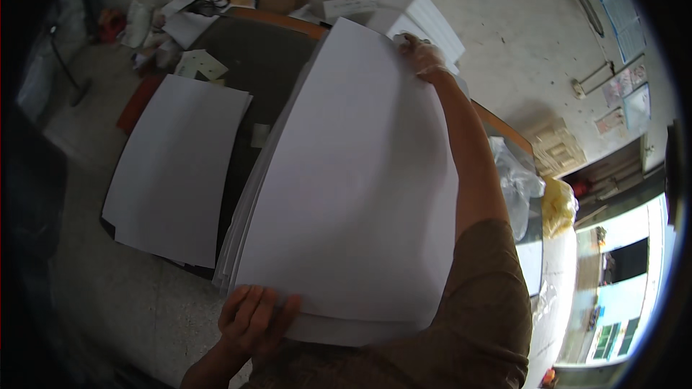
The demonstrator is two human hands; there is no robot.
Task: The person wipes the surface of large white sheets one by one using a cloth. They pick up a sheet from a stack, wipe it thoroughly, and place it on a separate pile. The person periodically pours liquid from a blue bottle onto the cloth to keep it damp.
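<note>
Paper sheet point(353, 187), large and white, lies on top of a stack of sheets point(241, 223) on the dark counter point(252, 57). Left of that stack rests a second white pile point(176, 173). Your left hand point(254, 317) pinches the sheet's near corner; your right hand point(422, 57) grips its far corner. Beyond the stack sit white foam blocks point(425, 18).

head cam | fisheye, looks down | close over table point(267, 65) w/ paper sheets point(353, 187)
</note>
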